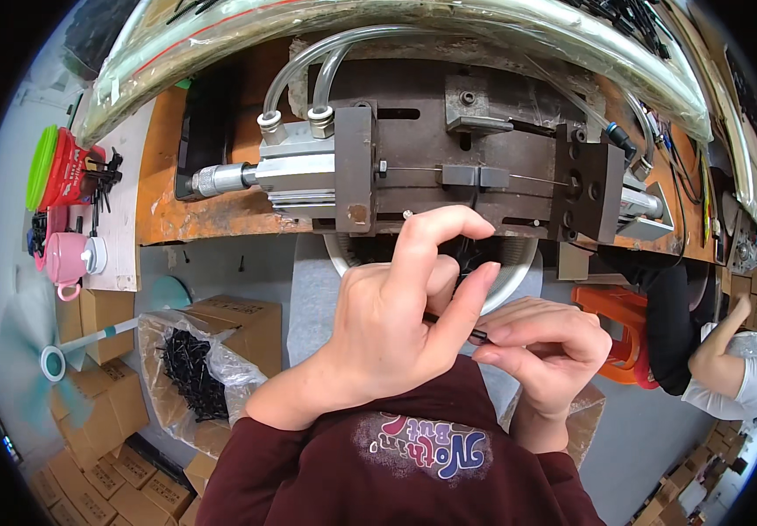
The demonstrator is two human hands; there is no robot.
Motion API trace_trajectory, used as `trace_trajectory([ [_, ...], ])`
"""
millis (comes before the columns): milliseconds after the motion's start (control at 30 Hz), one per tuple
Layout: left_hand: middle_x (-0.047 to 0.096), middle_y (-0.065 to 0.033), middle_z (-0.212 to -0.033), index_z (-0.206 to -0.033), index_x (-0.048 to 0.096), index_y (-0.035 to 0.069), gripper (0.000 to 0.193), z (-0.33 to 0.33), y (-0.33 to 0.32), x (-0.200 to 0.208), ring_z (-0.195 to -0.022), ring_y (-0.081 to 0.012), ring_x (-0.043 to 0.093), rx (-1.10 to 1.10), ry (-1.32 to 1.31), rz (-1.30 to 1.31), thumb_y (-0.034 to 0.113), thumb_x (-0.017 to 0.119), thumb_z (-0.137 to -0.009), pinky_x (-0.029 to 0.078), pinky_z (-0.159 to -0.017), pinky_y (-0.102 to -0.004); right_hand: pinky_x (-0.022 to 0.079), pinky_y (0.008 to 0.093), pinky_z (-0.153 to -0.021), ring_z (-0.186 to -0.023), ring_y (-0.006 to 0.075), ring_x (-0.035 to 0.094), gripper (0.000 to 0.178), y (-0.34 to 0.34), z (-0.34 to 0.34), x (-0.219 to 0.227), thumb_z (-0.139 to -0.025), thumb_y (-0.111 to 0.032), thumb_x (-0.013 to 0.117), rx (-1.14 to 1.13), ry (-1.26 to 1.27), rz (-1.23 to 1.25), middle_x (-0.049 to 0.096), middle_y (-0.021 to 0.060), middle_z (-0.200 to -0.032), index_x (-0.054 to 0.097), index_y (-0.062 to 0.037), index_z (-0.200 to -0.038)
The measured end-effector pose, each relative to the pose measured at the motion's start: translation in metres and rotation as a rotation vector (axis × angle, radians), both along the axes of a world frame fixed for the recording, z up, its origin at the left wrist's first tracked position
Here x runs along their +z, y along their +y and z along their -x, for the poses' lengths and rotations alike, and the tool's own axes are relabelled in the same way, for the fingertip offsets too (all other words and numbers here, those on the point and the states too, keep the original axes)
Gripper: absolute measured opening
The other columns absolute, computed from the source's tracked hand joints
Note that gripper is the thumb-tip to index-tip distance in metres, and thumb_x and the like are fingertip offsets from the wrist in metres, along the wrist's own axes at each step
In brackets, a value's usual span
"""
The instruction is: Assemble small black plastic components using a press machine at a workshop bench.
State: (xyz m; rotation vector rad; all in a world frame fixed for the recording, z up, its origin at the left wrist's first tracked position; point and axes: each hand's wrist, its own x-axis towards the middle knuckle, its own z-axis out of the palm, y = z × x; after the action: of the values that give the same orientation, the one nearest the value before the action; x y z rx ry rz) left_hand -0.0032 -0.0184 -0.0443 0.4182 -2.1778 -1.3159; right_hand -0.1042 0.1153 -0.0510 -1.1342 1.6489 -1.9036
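Note:
My right hand (554, 346) pinches a small dark rod-like part (480, 337) between thumb and fingertips, in front of my chest. My left hand (396, 316) is beside it, thumb and forefinger held apart while its other fingers curl in. The part runs behind the left thumb toward those curled fingers, which seem to hold its other end; that grip is mostly hidden. Just beyond my hands stands a brown metal fixture (413, 145) with a small grey block (475, 176) at its centre. A dark strand hangs from that block.
Air cylinders (298, 178) with clear hoses flank the fixture on a wooden bench (220, 219). Beneath my hands is a white-rimmed tub (518, 276). A plastic-lined box of black parts (194, 377) and a fan (52, 363) stand left. Another person (733, 373) sits right, near an orange stool (615, 324).

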Motion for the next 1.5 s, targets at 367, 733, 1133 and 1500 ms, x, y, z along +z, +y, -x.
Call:
trace_trajectory([
  [367, 0.066, -0.0028, -0.084, -0.111, 0.049, -0.004, 0.026, -0.002, -0.002, -0.007, -0.048, 0.0014, 0.047, 0.027, 0.082, 0.075, -0.007, 0.059, -0.087, 0.034, -0.047, -0.0161, 0.058, 0.0313, -0.065, -0.072, 0.0258, 0.072, 0.018, 0.000, 0.000, -0.002, -0.064, 0.007, 0.079, 0.019, 0.035, 0.026, 0.071, 0.0170, -0.076, 0.068, 0.0025, -0.077],
  [733, 0.059, 0.0001, -0.063, -0.104, 0.057, 0.000, 0.024, 0.001, -0.004, -0.003, -0.044, -0.0027, 0.046, 0.105, 0.079, 0.270, -0.009, 0.063, -0.082, 0.038, -0.050, -0.0185, 0.058, 0.0321, -0.070, -0.073, 0.0225, 0.072, 0.015, 0.000, 0.000, -0.003, -0.067, -0.003, 0.080, -0.092, 0.476, -0.036, 0.072, 0.0117, -0.076, 0.070, -0.0016, -0.078],
  [1133, 0.053, 0.0018, -0.058, -0.105, 0.056, -0.001, 0.028, -0.003, -0.003, 0.001, -0.042, -0.0025, 0.041, 0.085, 0.073, 0.295, -0.012, 0.062, -0.081, 0.036, -0.048, -0.0176, 0.058, 0.0326, -0.067, -0.072, 0.0232, 0.072, 0.017, 0.000, -0.006, 0.004, -0.064, 0.000, 0.081, -0.094, 0.421, -0.051, 0.072, 0.0135, -0.075, 0.069, 0.0010, -0.076],
  [1500, 0.052, 0.0021, -0.055, -0.105, 0.056, -0.001, 0.027, -0.006, -0.003, 0.003, -0.042, -0.0023, 0.041, 0.025, 0.080, 0.212, -0.013, 0.061, -0.081, 0.033, -0.045, -0.0179, 0.057, 0.0316, -0.062, -0.070, 0.0261, 0.072, 0.016, 0.002, 0.000, 0.003, -0.065, 0.005, 0.078, 0.072, 0.131, 0.025, 0.071, 0.0160, -0.075, 0.069, 0.0035, -0.077],
])
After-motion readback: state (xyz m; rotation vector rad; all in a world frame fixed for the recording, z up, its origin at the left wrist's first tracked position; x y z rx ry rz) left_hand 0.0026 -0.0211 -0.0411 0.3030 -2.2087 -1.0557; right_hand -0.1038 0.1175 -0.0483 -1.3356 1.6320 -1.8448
